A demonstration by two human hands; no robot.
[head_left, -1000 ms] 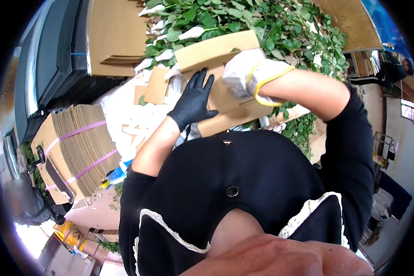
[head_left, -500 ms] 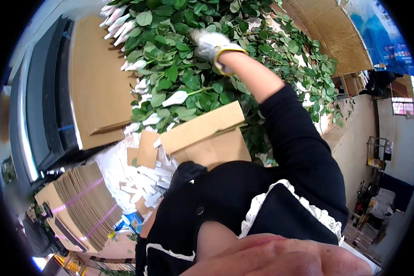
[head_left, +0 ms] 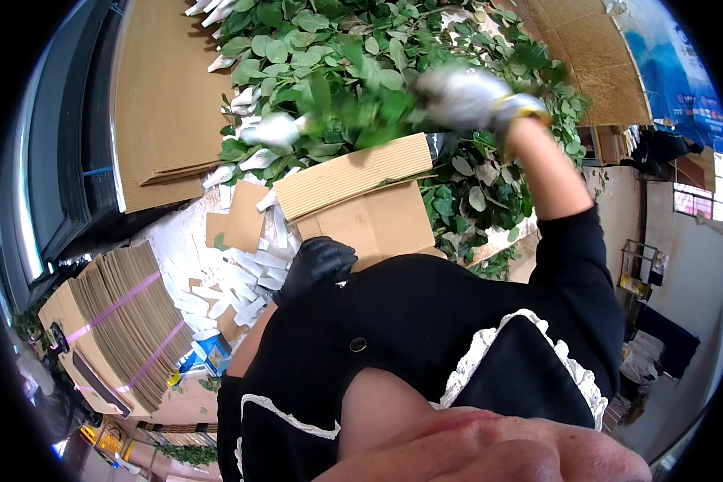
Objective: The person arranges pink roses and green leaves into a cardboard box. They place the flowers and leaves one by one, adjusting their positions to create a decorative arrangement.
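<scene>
My right hand, in a whitish glove with a yellow-edged cuff, is smeared by motion over a heap of leafy rose stems. It grips the stem end of a rose, whose leaves are blurred and whose head, wrapped in white, points left. Other white-wrapped heads lie along the heap's left edge. Close to my body, my left hand wears a black glove with its fingers curled. It rests beside a folded cardboard piece; whatever its fingers may hold is hidden.
Loose white sleeves litter the surface left of my left hand. Farther left stand a strapped stack of cardboard and large cardboard sheets. A cardboard panel borders the heap at the far right. A small blue box lies near the stack.
My right hand has swung right and slightly nearer from the middle of the heap, drawing a rose along. My left hand shows more fully now, still near the folded cardboard.
</scene>
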